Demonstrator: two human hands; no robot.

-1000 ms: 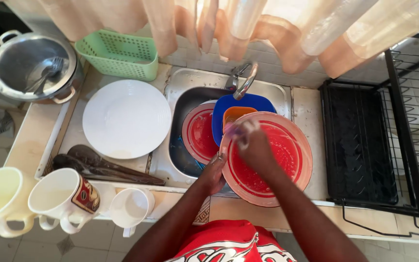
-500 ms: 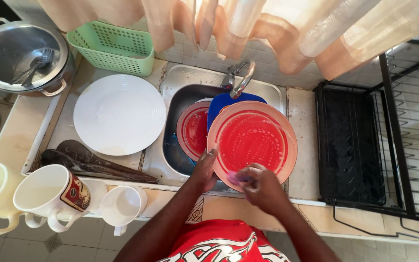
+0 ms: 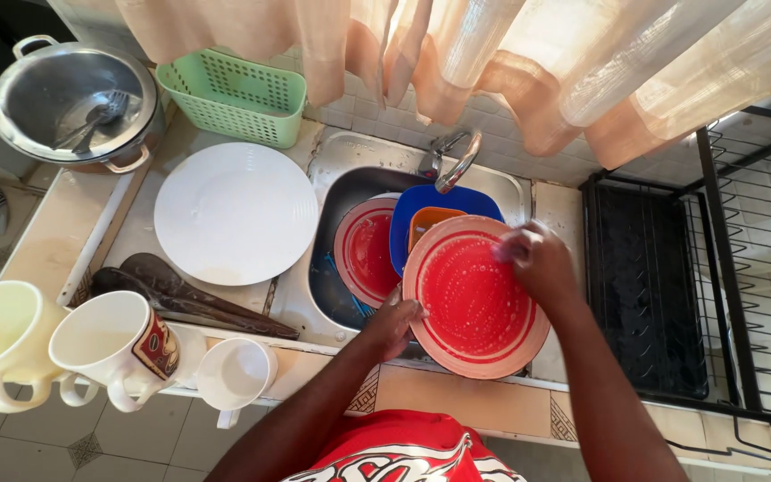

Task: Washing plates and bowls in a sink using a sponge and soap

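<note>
A round red plate [image 3: 473, 299] with a pale rim, covered in soap suds, is held over the sink [image 3: 341, 295]. My left hand [image 3: 393, 323] grips its lower left edge. My right hand [image 3: 535, 259] presses a small sponge or cloth, mostly hidden and blurred, against the plate's upper right rim. Behind it in the sink lie a second red plate [image 3: 366, 254], a blue dish [image 3: 430, 207] and an orange piece [image 3: 428, 223] inside the blue one. The tap [image 3: 453, 161] arches over them.
A white plate [image 3: 234, 212] lies left of the sink, dark wooden spoons [image 3: 180, 299] in front of it. Three mugs [image 3: 118, 344] stand at the counter edge. A green basket [image 3: 236, 96] and steel pot [image 3: 69, 107] sit behind. A black dish rack [image 3: 653, 295] stands right.
My right hand moved from the plate's lower edge up to its upper right rim. The plate shifted slightly; my left hand keeps its hold.
</note>
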